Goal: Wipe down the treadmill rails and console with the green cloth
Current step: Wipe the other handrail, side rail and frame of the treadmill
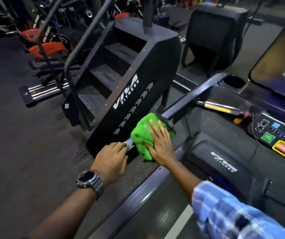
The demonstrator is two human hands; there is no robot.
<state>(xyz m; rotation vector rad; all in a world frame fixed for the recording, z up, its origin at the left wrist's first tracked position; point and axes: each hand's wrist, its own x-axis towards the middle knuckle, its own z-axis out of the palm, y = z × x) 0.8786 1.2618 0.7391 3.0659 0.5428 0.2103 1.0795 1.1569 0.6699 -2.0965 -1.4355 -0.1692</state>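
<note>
A dim gym floor lined with black stair climbers [131,80] and red exercise bikes [46,47] surrounds a treadmill, where a person leans over its left handrail [188,99]. The rail's long axis runs up and away from the person toward the console [276,133], which sits ahead and to the right. The green cloth [144,135] is bunched over the rail's near end, directly under the right hand [160,145], whose fingers lie straight and spread, pressing the cloth down. The left hand [111,157], a watch [89,178] on its wrist, curls around the rail's tip just beside the cloth. The right hand seems better placed to slide the cloth up the rail.
</note>
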